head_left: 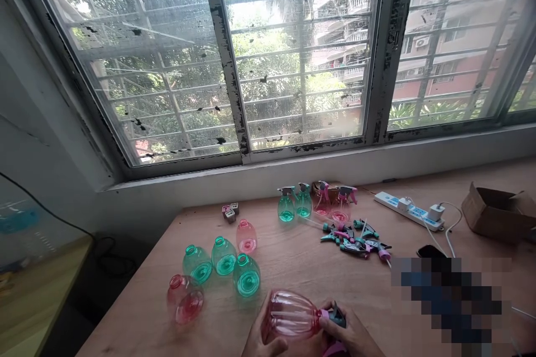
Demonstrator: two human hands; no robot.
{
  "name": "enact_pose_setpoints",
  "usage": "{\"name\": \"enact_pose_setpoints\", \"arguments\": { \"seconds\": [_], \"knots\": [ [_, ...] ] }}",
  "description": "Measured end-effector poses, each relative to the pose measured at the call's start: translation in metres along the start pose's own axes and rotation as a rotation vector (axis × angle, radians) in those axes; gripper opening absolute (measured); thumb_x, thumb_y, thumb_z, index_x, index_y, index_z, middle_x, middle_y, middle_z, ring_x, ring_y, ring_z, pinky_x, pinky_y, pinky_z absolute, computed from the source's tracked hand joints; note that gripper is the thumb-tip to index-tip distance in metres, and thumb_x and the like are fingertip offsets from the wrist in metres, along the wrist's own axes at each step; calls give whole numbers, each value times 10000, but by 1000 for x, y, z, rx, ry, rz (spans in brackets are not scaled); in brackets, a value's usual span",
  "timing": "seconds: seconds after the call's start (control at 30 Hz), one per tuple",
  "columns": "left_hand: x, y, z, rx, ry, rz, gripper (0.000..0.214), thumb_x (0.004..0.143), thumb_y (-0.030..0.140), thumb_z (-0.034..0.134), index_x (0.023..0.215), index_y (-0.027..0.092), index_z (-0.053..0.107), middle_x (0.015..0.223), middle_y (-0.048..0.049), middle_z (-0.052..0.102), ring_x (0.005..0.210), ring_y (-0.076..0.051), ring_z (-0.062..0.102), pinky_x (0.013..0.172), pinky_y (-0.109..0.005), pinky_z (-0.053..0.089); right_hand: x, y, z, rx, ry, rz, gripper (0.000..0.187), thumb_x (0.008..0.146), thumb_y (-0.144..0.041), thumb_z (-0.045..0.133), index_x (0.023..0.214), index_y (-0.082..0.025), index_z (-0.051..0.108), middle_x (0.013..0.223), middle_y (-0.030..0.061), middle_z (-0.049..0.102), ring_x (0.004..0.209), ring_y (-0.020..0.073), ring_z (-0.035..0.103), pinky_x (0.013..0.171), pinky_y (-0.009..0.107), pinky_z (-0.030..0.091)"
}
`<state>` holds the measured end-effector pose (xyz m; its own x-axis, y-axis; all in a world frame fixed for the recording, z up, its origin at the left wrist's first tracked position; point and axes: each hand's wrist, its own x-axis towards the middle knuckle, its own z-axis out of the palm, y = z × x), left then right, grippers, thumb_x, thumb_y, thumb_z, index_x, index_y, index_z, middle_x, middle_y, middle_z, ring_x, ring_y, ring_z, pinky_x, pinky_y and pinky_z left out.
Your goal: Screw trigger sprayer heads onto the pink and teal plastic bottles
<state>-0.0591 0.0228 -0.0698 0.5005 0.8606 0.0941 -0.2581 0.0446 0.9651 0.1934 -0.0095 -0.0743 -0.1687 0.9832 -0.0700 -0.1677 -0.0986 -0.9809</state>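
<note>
A clear pink spray bottle (293, 312) lies on its side in front of me, its neck pointing right. Around its base end my left hand (266, 330) is closed. My right hand (349, 330) grips the pink-and-black spray head (335, 317) at the neck, thumb and fingers about the collar; whether it is fully threaded I cannot tell. Left of them stand headless bottles: a green bottle (247, 276) nearest, several more green and pink ones behind. Beyond my right hand lies a pile of loose spray heads (355, 240) in green, pink and black.
Assembled green spray bottles (286, 207) and pink spray bottles (340, 211) stand near the wall. Small dark cubes (230, 212) sit at the back left. A power strip (408, 212) with plugs and a cardboard box (498, 215) are on the right. A pixelated patch covers the lower right.
</note>
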Motion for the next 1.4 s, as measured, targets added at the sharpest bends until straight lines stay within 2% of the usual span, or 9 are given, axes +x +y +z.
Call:
{"name": "enact_pose_setpoints", "arguments": {
  "seconds": [0.23,0.37,0.47,0.67,0.83,0.97,1.13,1.3,1.4],
  "knots": [
    [-5,11,0,216,69,-28,973,692,402,844,1516,331,331,1624,-51,316,1508,-309,226,1245,-490,118,1,4,0,48,5,-4,438,746,-589,749,822,-186,592,634,16,716,583,190,647,581,292,453],
    [-4,4,-3,156,71,-16,1097,600,496,878,1523,260,334,1585,-130,380,1458,-379,326,1218,-517,204,0,3,1,15,-1,-34,419,769,-582,731,809,-186,602,644,19,720,596,191,648,590,297,452],
    [-1,-2,-6,73,56,-13,1014,625,593,821,1489,254,410,1519,-140,479,1417,-389,395,1193,-522,262,-1,1,2,32,-1,-42,409,751,-563,757,811,-187,607,648,13,721,606,192,655,595,293,455],
    [-4,6,-5,151,46,-29,991,631,387,888,1485,368,386,1601,-36,369,1488,-321,280,1234,-465,164,-2,-4,3,86,19,-32,424,768,-576,740,815,-170,627,648,30,729,593,193,659,590,292,453],
    [-7,16,-1,196,34,-39,1057,633,399,885,1523,329,319,1578,-71,406,1460,-350,335,1217,-470,227,-3,-6,4,45,23,-18,458,750,-620,730,779,-175,623,660,23,712,599,190,641,591,297,455],
    [-2,7,-2,95,35,-51,1055,610,520,865,1507,264,373,1489,-130,516,1408,-381,412,1191,-504,271,-4,-6,3,30,29,-27,440,751,-602,741,805,-178,633,672,10,701,634,191,642,613,292,461],
    [-1,4,-1,99,31,-61,1011,623,345,897,1491,354,379,1593,-51,377,1470,-337,316,1212,-459,242,-2,0,-1,-1,34,-47,454,780,-624,699,797,-176,626,663,14,696,602,176,627,578,282,442],
    [-3,7,2,95,6,-12,1198,555,512,898,1544,275,264,1465,-133,519,1382,-375,440,1168,-484,310,-2,-3,1,24,51,-44,456,784,-628,692,779,-180,609,641,-9,658,596,170,616,583,279,436],
    [-3,5,3,75,23,-17,1147,582,593,851,1525,248,297,1368,-154,581,1295,-380,524,1114,-504,372,-4,-6,3,-13,31,-59,449,764,-619,717,796,-180,628,645,-15,646,613,168,606,587,273,421]
  ]
}}
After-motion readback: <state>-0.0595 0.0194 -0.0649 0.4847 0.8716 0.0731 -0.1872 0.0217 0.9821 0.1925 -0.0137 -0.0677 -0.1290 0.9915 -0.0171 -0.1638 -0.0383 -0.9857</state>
